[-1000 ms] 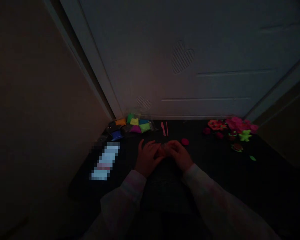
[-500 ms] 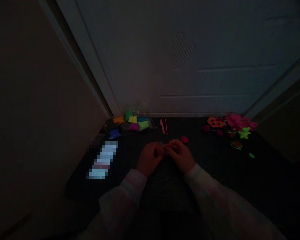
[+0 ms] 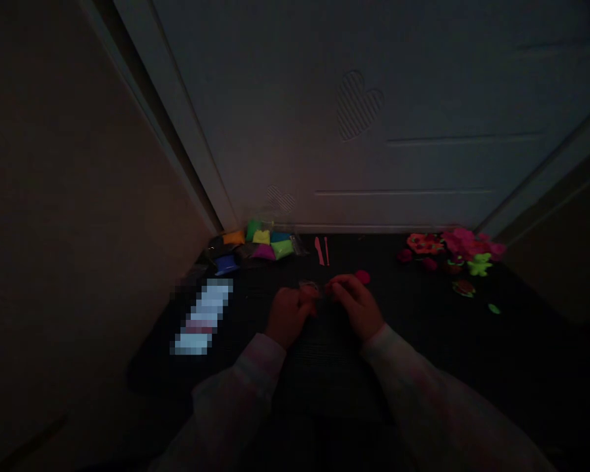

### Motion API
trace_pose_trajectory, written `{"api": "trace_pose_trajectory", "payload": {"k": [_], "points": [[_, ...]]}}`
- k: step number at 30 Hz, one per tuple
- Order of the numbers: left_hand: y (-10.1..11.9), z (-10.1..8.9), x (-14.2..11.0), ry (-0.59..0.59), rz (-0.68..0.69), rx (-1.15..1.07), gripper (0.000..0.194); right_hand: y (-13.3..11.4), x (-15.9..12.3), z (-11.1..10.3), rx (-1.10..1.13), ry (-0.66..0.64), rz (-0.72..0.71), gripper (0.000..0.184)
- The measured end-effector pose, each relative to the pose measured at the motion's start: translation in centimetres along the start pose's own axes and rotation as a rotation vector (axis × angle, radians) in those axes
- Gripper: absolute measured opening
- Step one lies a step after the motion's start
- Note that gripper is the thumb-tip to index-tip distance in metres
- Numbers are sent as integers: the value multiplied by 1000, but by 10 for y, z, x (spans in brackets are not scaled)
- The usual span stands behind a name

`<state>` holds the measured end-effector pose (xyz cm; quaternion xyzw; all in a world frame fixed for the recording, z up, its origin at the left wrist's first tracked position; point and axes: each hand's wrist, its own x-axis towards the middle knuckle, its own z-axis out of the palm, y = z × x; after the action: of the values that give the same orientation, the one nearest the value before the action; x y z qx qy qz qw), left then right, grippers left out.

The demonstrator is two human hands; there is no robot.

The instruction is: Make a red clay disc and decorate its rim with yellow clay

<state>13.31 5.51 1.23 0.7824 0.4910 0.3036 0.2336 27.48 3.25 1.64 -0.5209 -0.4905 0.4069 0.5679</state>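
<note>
Over the middle of the dark table, my left hand (image 3: 289,316) is closed on a crumpled clear plastic bag (image 3: 309,286), whose edge shows above the fingers. A small gap to the right, my right hand (image 3: 356,305) pinches with thumb and forefinger. A small reddish bit shows at its fingertips, too dim to make out fully. Just beyond the right hand lies a flat pink round piece of clay (image 3: 362,276), partly covered by the knuckles. Farther back lie a pink plastic knife (image 3: 319,251) and a thin pink stick tool (image 3: 327,251).
Several bags of coloured clay (image 3: 263,250) lie at the back left. A phone-like bright screen (image 3: 204,318), blurred out, is at the left. Pink clay shapes (image 3: 467,242), a yellow-green bear figure (image 3: 480,264) and a green leaf piece (image 3: 494,308) lie at the right. A white door (image 3: 285,131) stands behind.
My hands were together around the bag and have come apart. The left fingers, spread a second ago, have curled in around the bag. The view has shifted slightly.
</note>
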Motion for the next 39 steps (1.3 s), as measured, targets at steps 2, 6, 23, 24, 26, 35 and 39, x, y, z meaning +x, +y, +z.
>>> {"api": "trace_pose_trajectory", "payload": {"k": [2, 6, 23, 24, 26, 35, 39], "points": [[-1, 1, 0, 6, -70, -14, 21, 0, 0, 0, -16, -26, -7, 14], [-1, 1, 3, -43, -123, -270, 25, 1, -2, 2, -55, -105, 27, 18], [3, 2, 9, 274, -353, -521, 33, -1, -5, 5, -202, -156, -114, 14], [2, 2, 9, 292, -360, -510, 32, -1, -5, 5, -202, -155, -116, 14], [2, 2, 8, 282, -351, -476, 31, -1, -5, 5, -205, -154, -120, 14], [4, 4, 3, 104, 13, 88, 18, 6, -4, 4, -153, -157, -67, 18], [4, 0, 2, -20, 44, 72, 25, 11, 1, 2, -93, -99, 25, 21]]}}
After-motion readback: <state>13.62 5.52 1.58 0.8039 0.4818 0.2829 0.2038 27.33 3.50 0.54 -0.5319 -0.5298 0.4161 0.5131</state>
